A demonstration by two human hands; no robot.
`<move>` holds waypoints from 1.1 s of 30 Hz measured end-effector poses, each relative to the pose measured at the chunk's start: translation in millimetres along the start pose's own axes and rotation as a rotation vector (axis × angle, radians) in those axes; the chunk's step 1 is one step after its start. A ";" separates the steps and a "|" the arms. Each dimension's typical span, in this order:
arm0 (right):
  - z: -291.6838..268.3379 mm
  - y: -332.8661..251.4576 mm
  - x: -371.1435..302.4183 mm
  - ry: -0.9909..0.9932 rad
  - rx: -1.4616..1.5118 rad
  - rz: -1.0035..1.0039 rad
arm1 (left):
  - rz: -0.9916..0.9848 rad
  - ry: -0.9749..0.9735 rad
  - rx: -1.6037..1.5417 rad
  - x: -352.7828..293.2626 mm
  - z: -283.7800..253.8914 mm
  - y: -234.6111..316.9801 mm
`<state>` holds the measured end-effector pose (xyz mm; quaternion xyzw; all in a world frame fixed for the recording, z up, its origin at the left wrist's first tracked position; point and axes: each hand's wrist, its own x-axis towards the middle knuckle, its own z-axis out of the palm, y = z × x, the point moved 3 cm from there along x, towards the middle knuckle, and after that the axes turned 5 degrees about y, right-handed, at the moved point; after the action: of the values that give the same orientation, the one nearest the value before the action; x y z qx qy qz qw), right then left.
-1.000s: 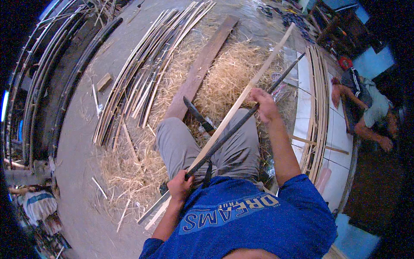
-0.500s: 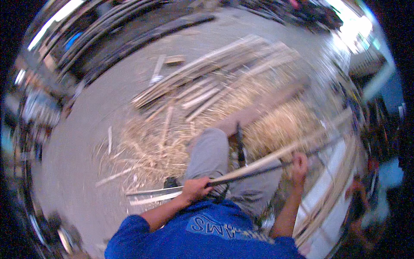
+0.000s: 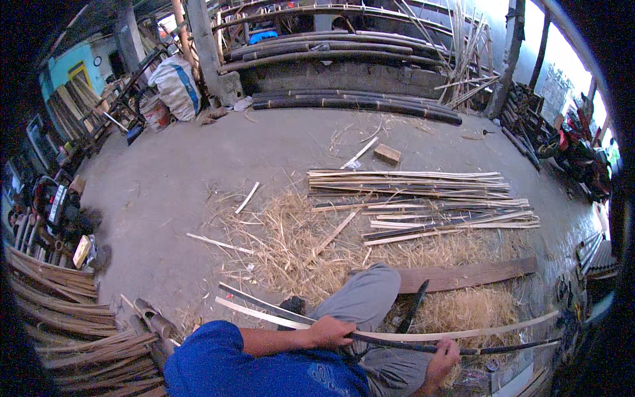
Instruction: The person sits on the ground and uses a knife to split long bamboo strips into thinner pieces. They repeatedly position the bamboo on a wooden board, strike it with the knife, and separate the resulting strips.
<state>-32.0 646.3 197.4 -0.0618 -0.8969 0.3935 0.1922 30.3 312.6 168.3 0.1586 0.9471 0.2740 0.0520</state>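
My left hand (image 3: 331, 332) is closed around two long split bamboo strips over my lap. One is a pale strip (image 3: 476, 332), the other a dark-skinned strip (image 3: 397, 345); their ends fan apart slightly past my wrist. Farther right, my right hand (image 3: 444, 360) pinches the dark strip, while the pale one runs just beyond its fingers. A dark blade-like tool (image 3: 413, 308) stands slanted beside my bent knee, in front of a brown plank (image 3: 469, 272). Its lower end is hidden behind the strips.
Cut bamboo strips (image 3: 410, 182) lie stacked on the floor ahead, with curly shavings (image 3: 284, 245) around them. A small wood block (image 3: 387, 154) sits beyond. Bundled strips (image 3: 66, 317) fill the left side. Dark bamboo poles (image 3: 357, 102) lie by the low back wall, near a white sack (image 3: 176, 89).
My view has swung, bringing the back wall and left-hand bundles into sight. The strips, slanted up to the right before, now lie nearly level. Both hands keep their hold.
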 end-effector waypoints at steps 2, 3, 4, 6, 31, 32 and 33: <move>-4.9 3.9 6.9 0.073 0.394 0.223 | 0.003 0.030 0.000 -1.3 9.3 -5.0; -9.0 2.4 6.4 0.234 0.568 0.215 | -0.011 0.014 0.005 -1.6 13.5 -9.5; -21.5 0.2 7.2 0.330 0.594 0.200 | -0.033 -0.002 0.009 -3.6 12.5 -10.8; -39.6 26.5 16.8 0.489 0.642 0.168 | -0.063 -0.026 0.009 -2.6 8.9 -10.5; -76.0 -53.7 34.5 0.420 1.761 0.513 | 0.097 -0.068 -0.169 13.8 -67.3 37.9; -89.9 -41.8 36.6 0.338 1.841 0.467 | 0.131 -0.006 -0.157 12.0 -81.4 37.0; -103.3 -26.2 38.8 0.237 1.919 0.422 | 0.131 0.042 -0.183 8.4 -95.0 32.7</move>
<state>-25.9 709.0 291.7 -0.0774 -0.1431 0.9710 0.1751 13.7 293.9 265.9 0.2090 0.9067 0.3653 0.0282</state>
